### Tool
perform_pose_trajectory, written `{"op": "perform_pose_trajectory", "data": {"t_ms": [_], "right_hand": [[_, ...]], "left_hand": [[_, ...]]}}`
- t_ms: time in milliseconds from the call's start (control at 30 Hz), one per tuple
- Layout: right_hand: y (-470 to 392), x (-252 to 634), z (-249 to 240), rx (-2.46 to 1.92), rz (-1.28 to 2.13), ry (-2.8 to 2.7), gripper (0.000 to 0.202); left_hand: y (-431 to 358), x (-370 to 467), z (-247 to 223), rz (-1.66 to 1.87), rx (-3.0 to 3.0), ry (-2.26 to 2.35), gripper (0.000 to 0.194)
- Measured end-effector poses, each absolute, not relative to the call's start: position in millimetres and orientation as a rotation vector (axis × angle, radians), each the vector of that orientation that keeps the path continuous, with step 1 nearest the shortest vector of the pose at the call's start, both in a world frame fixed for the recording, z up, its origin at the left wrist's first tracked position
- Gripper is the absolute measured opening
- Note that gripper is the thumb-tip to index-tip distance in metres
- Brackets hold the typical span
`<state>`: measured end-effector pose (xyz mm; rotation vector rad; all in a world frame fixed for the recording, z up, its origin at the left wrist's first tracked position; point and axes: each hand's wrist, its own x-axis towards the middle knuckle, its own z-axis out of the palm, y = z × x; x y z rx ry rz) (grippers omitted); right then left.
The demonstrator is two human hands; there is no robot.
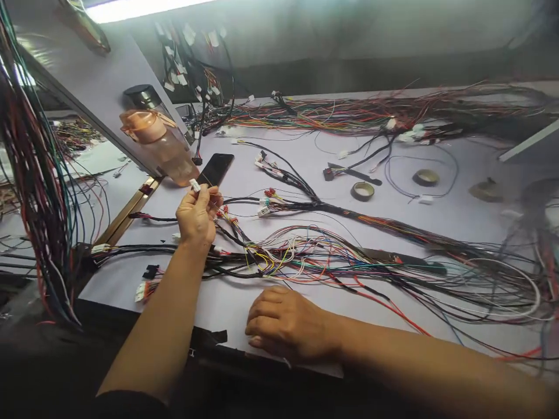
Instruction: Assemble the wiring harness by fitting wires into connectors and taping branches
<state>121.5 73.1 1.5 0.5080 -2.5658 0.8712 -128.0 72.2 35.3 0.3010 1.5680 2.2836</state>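
Note:
My left hand (197,218) is raised over the left part of the table, its thumb and fingers closed on a small white connector (194,185). Thin wires trail off to the right of that hand. Close to the table's front edge rests my right hand (290,323), fingers curled in and pointing left; whether anything lies under them is hidden. Just beyond it runs a wire harness (288,250) with loose yellow, white, red and black wires. A second, black-wrapped harness (332,208) lies behind, its branches ending in white and red connectors (264,209).
A phone (216,169) and a peach-coloured bottle (159,145) are beyond my left hand. Tape rolls (362,191) lie at the right. A long wire bundle (305,113) runs along the back. Many wires hang at the far left (32,174), beside a brass-coloured rail (126,215).

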Motion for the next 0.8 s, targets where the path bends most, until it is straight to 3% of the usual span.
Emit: {"op": "perform_pose_trajectory", "data": {"t_ms": [467, 800], "right_hand": [[70.9, 125.7, 3.4, 0.568, 0.813, -2.61, 0.018], [66.3, 128.6, 0.1, 0.605, 0.672, -2.535, 0.021]], "left_hand": [[71.9, -123.7, 20.4, 2.216, 0.48, 1.773, 0.021], [23.7, -137.8, 47.9, 1.514, 0.676, 1.876, 0.031]]}}
